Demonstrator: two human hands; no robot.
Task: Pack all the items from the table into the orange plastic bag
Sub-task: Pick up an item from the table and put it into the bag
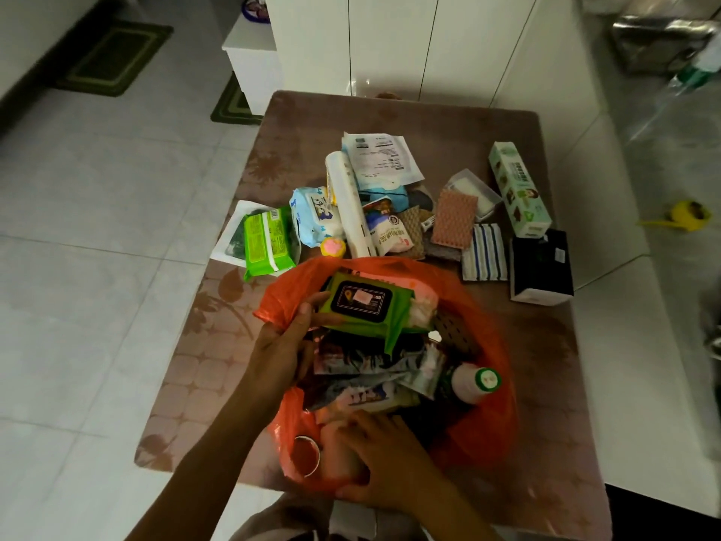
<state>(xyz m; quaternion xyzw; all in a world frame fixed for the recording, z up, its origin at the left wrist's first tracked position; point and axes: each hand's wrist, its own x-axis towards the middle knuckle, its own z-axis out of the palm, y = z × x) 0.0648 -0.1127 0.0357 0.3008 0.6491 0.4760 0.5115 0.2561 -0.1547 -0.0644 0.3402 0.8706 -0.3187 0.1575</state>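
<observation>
On the bench (507,123), an orange bag (480,435) stands open. Left hand (286,341) grips a green wipes pack (368,306); right hand (384,458) pinches the bag's rim.

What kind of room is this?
Probably a home, perhaps a kitchen or utility area: pale tiled floor, green doormat, glossy white cabinet doors, and a brown patterned table heaped with household goods.

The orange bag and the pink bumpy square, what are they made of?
The orange bag looks like thin plastic film: crinkly, a bit see-through. The pink bumpy square is probably a foam sponge: matte, with a dimpled face.
</observation>
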